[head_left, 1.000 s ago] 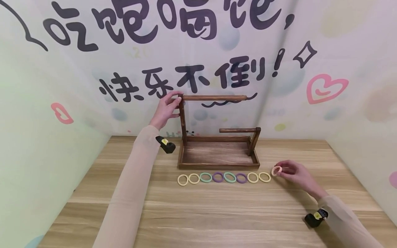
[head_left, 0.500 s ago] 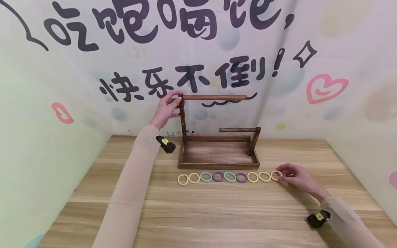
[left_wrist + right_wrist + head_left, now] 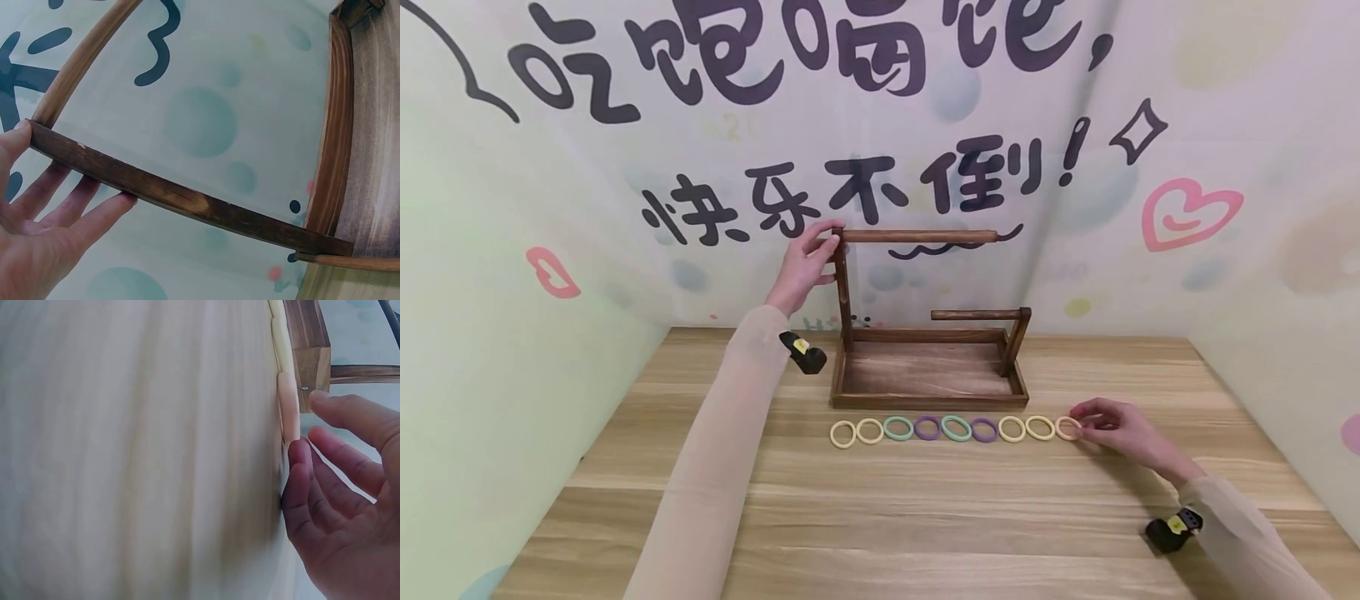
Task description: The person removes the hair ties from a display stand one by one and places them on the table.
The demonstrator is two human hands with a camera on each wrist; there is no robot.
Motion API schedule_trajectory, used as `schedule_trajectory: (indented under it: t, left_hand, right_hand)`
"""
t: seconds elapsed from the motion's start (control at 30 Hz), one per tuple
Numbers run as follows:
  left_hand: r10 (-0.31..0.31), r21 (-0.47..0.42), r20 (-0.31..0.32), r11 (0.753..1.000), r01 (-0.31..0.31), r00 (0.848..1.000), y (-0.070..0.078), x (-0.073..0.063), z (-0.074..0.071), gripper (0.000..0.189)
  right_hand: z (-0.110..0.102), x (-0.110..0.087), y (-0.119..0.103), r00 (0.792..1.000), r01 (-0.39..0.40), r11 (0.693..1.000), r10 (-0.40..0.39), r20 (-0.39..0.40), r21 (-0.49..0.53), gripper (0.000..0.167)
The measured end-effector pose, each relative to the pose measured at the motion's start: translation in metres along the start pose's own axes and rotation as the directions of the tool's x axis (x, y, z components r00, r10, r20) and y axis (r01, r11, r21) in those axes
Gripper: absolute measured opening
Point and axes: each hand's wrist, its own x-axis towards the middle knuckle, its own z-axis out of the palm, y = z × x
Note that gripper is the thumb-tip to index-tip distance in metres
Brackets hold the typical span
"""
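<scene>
A dark brown wooden rack (image 3: 928,402) stands at the back, with a tray base and two side posts, each bearing a bar. My left hand (image 3: 801,267) holds the top of its tall left post (image 3: 181,201), thumb at the upper corner and the other fingers spread along the edge. A peach ring (image 3: 1067,428) lies flat at the right end of a row of rings. My right hand (image 3: 1120,429) is beside it, fingertips right at the ring's outer edge. In the right wrist view the right hand's fingers (image 3: 356,412) are parted, with one fingertip at the peach ring's end.
Leftward from the peach ring, the row holds yellow rings (image 3: 1040,428), purple rings (image 3: 984,431) and green rings (image 3: 956,429), close along the rack's front. The wooden table (image 3: 925,525) meets a printed cloth backdrop (image 3: 1112,275) behind the rack. The rack's short right post (image 3: 1017,342) carries a lower bar.
My right hand has lowered the peach ring from a tilted position until it lies flat at the row's end, then shifted slightly right. My left hand has stayed at the post.
</scene>
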Motion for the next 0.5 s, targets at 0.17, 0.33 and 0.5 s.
schedule_trajectory:
  t: [0.17, 0.33, 0.5]
  left_hand:
    - [0.018, 0.02, -0.029, 1.0, -0.018, 0.999, -0.004, 0.001, 0.001, 0.035]
    - [0.017, 0.071, -0.033, 0.997, -0.015, 0.999, -0.006, -0.001, 0.002, 0.038]
    - [0.031, 0.157, 0.005, 0.987, -0.031, 1.0, -0.014, -0.006, -0.003, 0.045]
  right_hand:
    - [-0.006, 0.002, 0.0, 1.0, 0.013, 0.999, -0.013, -0.004, -0.036, 0.024]
    - [-0.016, 0.004, -0.006, 0.999, 0.015, 0.995, -0.018, -0.026, -0.101, 0.025]
    - [-0.029, 0.005, -0.014, 0.993, 0.03, 0.979, -0.052, -0.104, -0.201, 0.031]
